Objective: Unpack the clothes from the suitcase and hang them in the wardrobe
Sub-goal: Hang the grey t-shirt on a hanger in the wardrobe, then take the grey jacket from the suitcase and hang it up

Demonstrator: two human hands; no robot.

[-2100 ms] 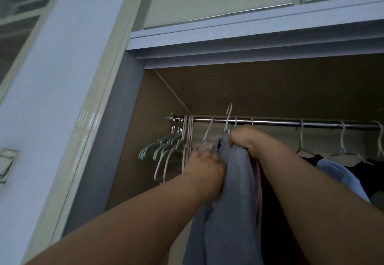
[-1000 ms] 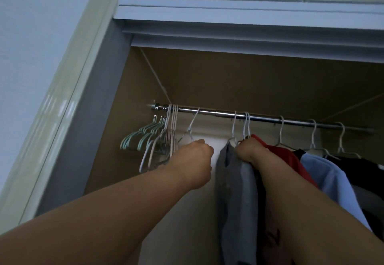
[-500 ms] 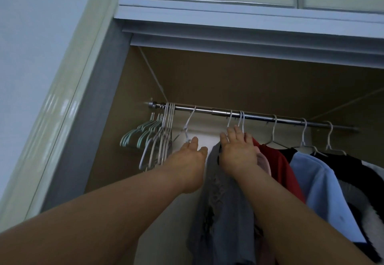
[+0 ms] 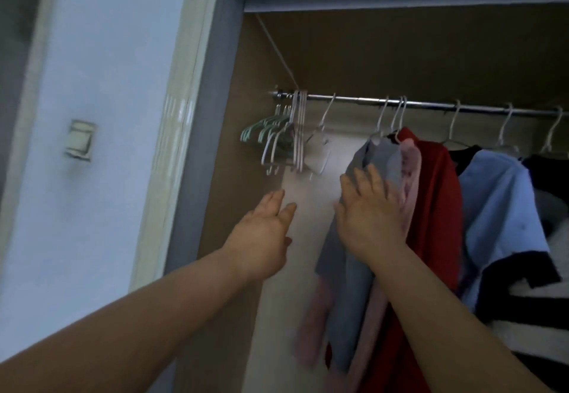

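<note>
A grey garment (image 4: 348, 275) hangs on a white hanger from the metal wardrobe rail (image 4: 431, 103), leftmost of the hung clothes. My right hand (image 4: 371, 214) lies flat against it with the fingers spread and straight. My left hand (image 4: 264, 235) hovers open in the gap to the left of the garment, touching nothing. To the right of the grey garment hang a pink one (image 4: 411, 170), a red one (image 4: 437, 207), a light blue shirt (image 4: 498, 207) and a black-and-white piece (image 4: 538, 300). The suitcase is out of view.
A bunch of bare green and white hangers (image 4: 277, 137) crowds the rail's left end, with one more white hanger (image 4: 320, 146) beside it. The wardrobe's left side panel (image 4: 221, 146) and door frame (image 4: 181, 115) stand close. A wall switch (image 4: 79, 139) is further left.
The grey garment went from my grip onto the rail. My right hand let go of the hanger top and slid down flat on the cloth. My left hand drew back and lower.
</note>
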